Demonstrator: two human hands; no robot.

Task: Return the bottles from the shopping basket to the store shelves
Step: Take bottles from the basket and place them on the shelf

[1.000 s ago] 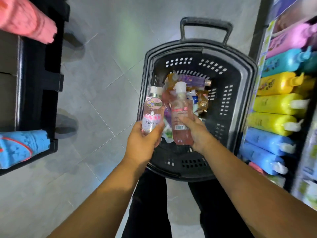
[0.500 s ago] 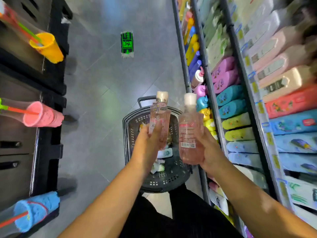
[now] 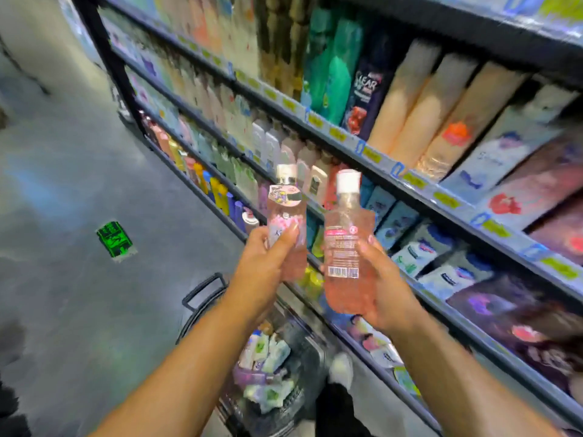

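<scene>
Both upright: slim pink bottle (image 3: 285, 209) and wide pink bottle (image 3: 345, 234)

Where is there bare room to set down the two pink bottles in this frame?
Bare floor lies left of the shelves, between the green floor sign and the basket. The shelf rows look packed edge to edge, though blur may hide a gap. The basket is crowded with packets.

To my right I see a dark metal shelving unit (image 3: 350, 141). Its tiers are packed with upright plastic shampoo bottles (image 3: 337, 74) and flat refill pouches (image 3: 410, 250), with yellow price tags (image 3: 444, 200) along the edges. A black plastic shopping basket (image 3: 277, 417) sits on the grey tiled floor (image 3: 79, 184) against the shelving. A green floor sticker (image 3: 115, 239) lies well apart from it.
</scene>
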